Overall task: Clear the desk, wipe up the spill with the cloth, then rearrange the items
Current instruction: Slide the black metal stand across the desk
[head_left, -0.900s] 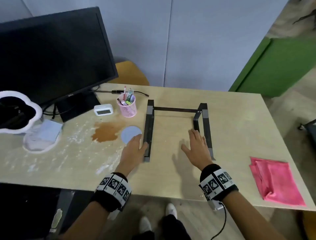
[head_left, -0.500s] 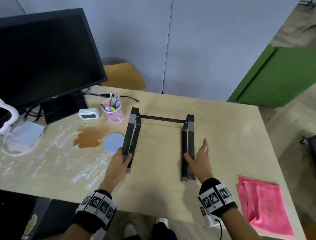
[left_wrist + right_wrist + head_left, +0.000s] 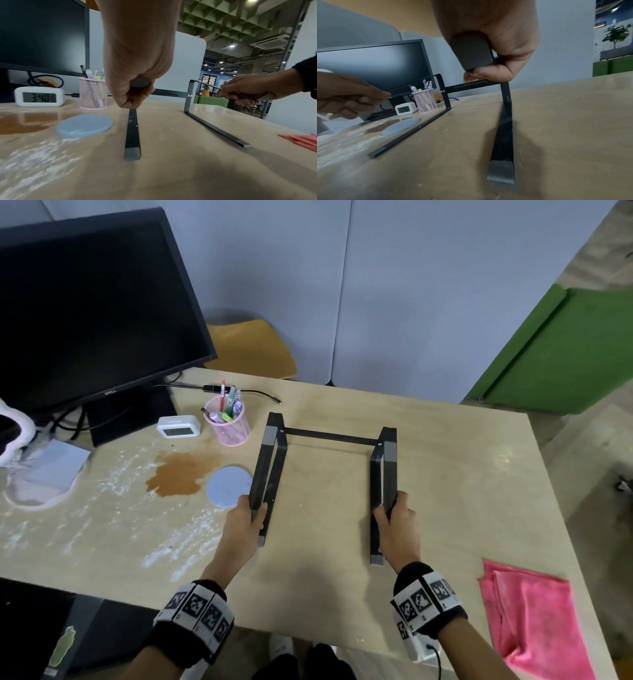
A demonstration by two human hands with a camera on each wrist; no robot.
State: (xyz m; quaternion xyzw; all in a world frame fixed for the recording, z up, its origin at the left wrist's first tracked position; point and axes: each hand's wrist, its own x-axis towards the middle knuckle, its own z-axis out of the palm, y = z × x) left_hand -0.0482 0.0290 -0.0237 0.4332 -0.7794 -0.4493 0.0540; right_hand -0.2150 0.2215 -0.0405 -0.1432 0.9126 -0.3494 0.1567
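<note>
A black metal laptop stand [image 3: 329, 436] sits in the middle of the wooden desk [image 3: 462, 481], its feet on the surface. My left hand [image 3: 248, 517] grips the stand's left upper arm [image 3: 139, 83]. My right hand [image 3: 397, 518] grips the right upper arm [image 3: 471, 52]. A brown spill [image 3: 181, 474] lies left of the stand, with a round blue coaster [image 3: 227, 486] touching its right edge. The folded pink cloth [image 3: 534, 621] lies at the desk's near right corner, untouched.
A pink mesh pen cup [image 3: 227, 424] and a white digital clock [image 3: 178, 426] stand behind the spill. A black monitor [image 3: 85, 313] fills the back left. Blue sticky notes [image 3: 60, 462] and a white object [image 3: 13, 426] sit at far left. White smears [image 3: 102, 529] streak the desk's left half.
Both hands went from lying flat by the stand to curling around its two upper arms. The head view shifted closer.
</note>
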